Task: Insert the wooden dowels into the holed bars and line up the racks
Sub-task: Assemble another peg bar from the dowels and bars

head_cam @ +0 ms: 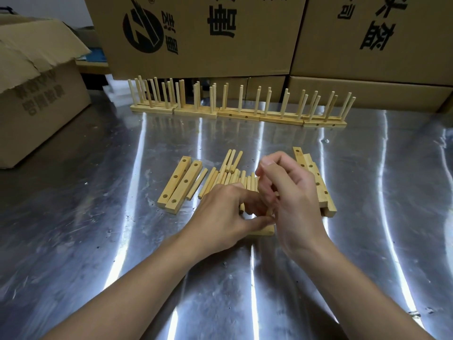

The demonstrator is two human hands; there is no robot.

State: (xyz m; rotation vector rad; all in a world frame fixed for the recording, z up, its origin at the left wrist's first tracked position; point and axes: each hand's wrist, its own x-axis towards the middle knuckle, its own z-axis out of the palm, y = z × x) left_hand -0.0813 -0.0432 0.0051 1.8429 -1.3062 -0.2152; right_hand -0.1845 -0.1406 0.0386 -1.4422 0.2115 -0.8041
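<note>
On steel table (pixel 98 241), bar (pixel 266 231) and dowel (pixel 270 212) mostly hidden by hands (pixel 220 212) (pixel 294 197)

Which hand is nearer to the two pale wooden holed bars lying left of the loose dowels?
Left. The left hand is just right of the two pale wooden holed bars, not touching; the right hand is farther right.

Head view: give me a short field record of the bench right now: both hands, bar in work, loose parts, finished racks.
left hand: holds the bar in work down on the steel table
right hand: fingers curled on a dowel at that bar; grip partly hidden
loose dowels: pile behind the hands
spare bars: two left of pile, more right, all lying
finished racks: row at the far side, before cardboard boxes
</note>
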